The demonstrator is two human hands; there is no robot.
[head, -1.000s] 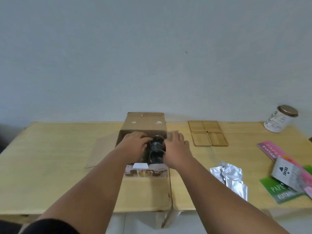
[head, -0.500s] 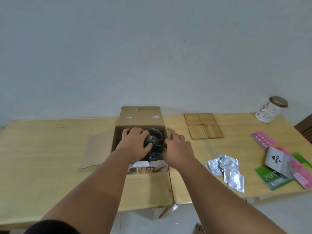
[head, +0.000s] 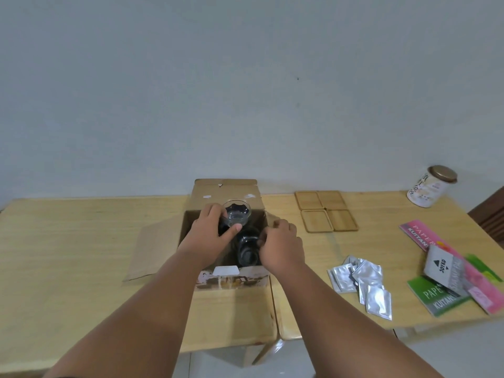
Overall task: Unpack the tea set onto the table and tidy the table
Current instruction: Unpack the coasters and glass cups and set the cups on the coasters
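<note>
An open cardboard box [head: 225, 192] stands at the middle of the wooden table [head: 68, 241]. My left hand [head: 208, 234] grips a clear glass cup [head: 236, 214] and holds it at the box's opening, tilted toward me. A second glass cup [head: 246, 251] sits lower inside the box. My right hand [head: 282, 245] is at the box's right side, its fingers curled on that cup's rim. The rest of the box's inside is dark and hidden by my hands.
Wooden coasters [head: 327, 211] lie in a square right of the box. A lidded white jar [head: 431, 186] stands at the back right. Foil sachets [head: 360, 279] and paper booklets [head: 450, 274] lie at the right front. A box flap [head: 155, 246] lies flat to the left.
My left hand has lifted a glass cup from inside the box up to its opening. My right hand has shifted right onto the lower cup.
</note>
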